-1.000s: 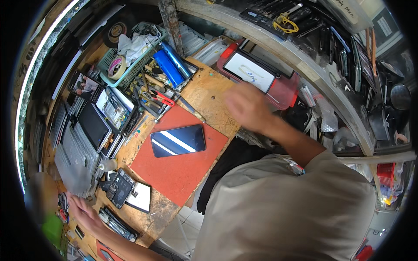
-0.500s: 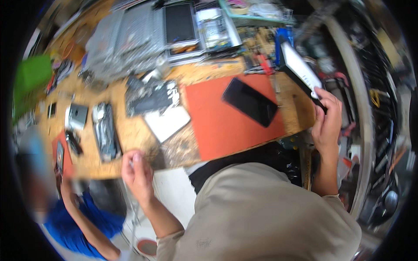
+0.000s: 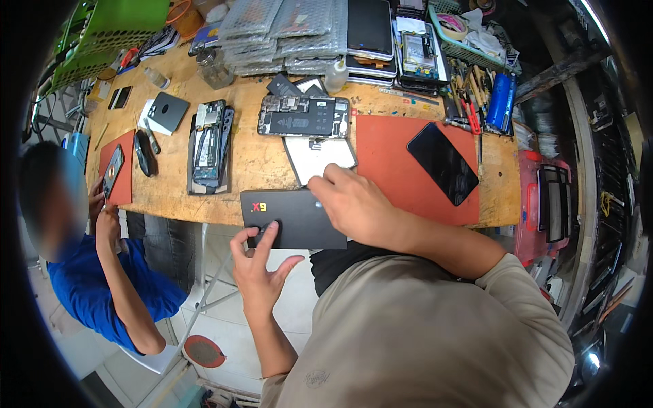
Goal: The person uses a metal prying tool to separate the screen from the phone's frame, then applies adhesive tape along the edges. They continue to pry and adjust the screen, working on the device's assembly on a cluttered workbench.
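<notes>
A flat black phone box [image 3: 299, 216] with a small red and yellow print lies at the table's front edge, partly over it. My right hand [image 3: 357, 207] is closed on its far right corner, the fingers bent over the lid. At the box's near left side is my left hand [image 3: 264, 268], fingers spread and thumb apart, with fingertips against the box. To the right, a black smartphone [image 3: 443, 163] rests screen up on a red mat [image 3: 381, 177]. Just beyond the box are a white panel [image 3: 316, 158] and an opened tablet or phone body [image 3: 305, 117] with bare inner parts.
A co-worker in blue [image 3: 115, 292] handles a phone [image 3: 114, 170] over another red mat at the left. Bubble-wrapped packs [image 3: 286, 34] are stacked at the back. Pliers and screwdrivers [image 3: 469, 95] stand beside a blue cylinder [image 3: 501, 102] at the back right.
The box has come from the right side, held up in my right hand, to the table's front edge before me. My left hand has moved to it and spread its fingers.
</notes>
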{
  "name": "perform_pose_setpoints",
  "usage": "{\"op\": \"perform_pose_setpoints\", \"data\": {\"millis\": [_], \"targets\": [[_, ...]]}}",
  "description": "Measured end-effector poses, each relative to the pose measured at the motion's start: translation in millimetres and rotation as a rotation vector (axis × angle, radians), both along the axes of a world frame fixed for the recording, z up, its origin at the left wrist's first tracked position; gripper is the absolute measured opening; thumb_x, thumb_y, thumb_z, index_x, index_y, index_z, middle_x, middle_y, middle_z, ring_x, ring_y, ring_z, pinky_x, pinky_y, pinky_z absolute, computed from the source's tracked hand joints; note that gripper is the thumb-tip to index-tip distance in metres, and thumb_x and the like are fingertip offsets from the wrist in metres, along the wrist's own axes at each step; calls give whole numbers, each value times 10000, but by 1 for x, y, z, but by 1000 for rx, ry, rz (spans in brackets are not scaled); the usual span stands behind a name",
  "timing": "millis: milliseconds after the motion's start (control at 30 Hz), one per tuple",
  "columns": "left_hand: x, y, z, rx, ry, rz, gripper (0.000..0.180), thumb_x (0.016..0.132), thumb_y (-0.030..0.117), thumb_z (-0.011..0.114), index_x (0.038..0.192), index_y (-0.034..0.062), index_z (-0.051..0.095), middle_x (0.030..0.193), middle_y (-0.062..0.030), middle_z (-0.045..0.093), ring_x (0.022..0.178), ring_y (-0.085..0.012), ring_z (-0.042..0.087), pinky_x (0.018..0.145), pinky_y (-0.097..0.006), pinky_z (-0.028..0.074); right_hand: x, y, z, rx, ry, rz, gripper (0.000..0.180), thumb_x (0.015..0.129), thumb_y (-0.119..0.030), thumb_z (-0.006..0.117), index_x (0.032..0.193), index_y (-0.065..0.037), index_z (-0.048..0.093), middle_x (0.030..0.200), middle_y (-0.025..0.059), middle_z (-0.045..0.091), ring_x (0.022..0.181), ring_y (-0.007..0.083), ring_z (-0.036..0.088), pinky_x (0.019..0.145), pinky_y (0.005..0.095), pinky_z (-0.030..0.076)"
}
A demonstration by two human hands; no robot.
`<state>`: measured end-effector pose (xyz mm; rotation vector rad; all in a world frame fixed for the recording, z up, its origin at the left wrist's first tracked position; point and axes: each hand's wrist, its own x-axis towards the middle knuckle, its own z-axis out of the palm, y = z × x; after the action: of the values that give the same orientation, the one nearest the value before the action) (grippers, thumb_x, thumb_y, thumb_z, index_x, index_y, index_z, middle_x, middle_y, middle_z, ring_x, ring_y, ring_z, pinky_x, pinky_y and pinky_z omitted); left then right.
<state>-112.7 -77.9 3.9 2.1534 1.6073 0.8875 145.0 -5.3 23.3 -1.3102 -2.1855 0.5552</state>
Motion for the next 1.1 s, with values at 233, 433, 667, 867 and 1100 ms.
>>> {"op": "perform_pose_setpoints", "data": {"millis": [233, 433, 667, 867, 1100], "targets": [[-17, 12, 5, -79, 228, 81, 798, 762, -41, 893, 1482, 255, 718, 1472, -110, 608, 782, -230, 583, 761, -394, 551, 47, 18, 5, 181, -186, -134, 189, 934, -159, 794, 1075, -63, 711, 1089, 124, 606, 1022, 305, 628, 830, 418, 547], [-28, 14, 4, -64, 246, 74, 753, 798, -55, 860, 1476, 242, 721, 1497, -143, 608, 1177, -371, 699, 910, -446, 583, 68, 37, -12, 221, -290, 152, 189, 872, -18, 694, 1050, -63, 741, 1221, 148, 652, 1101, 299, 618, 957, 448, 467], [-15, 3, -4, -9, 146, 97, 601, 837, -6, 879, 1402, 170, 769, 1450, -167, 630, 1160, -355, 712, 909, -445, 596, 83, 78, -15, 386, -349, 138, 104, 885, -93, 699, 975, -100, 750, 1047, 80, 651, 1058, 265, 634, 886, 423, 474], [15, 23, -13, 180, 157, 73, 437, 889, 127, 905, 1312, 174, 807, 1321, -128, 690, 805, -236, 730, 649, -377, 592, 92, 119, -17, 411, -462, -2, 100, 889, -88, 676, 969, -81, 737, 1008, 84, 646, 1032, 268, 631, 880, 423, 489], [53, 50, 1, 121, 184, 31, 481, 881, 317, 901, 1322, 155, 798, 1309, -133, 686, 814, -247, 729, 672, -395, 600, 104, 90, -3, 459, -164, -73, 123, 910, -61, 735, 1032, -43, 746, 1010, 104, 678, 1028, 304, 676, 893, 443, 530]]}}
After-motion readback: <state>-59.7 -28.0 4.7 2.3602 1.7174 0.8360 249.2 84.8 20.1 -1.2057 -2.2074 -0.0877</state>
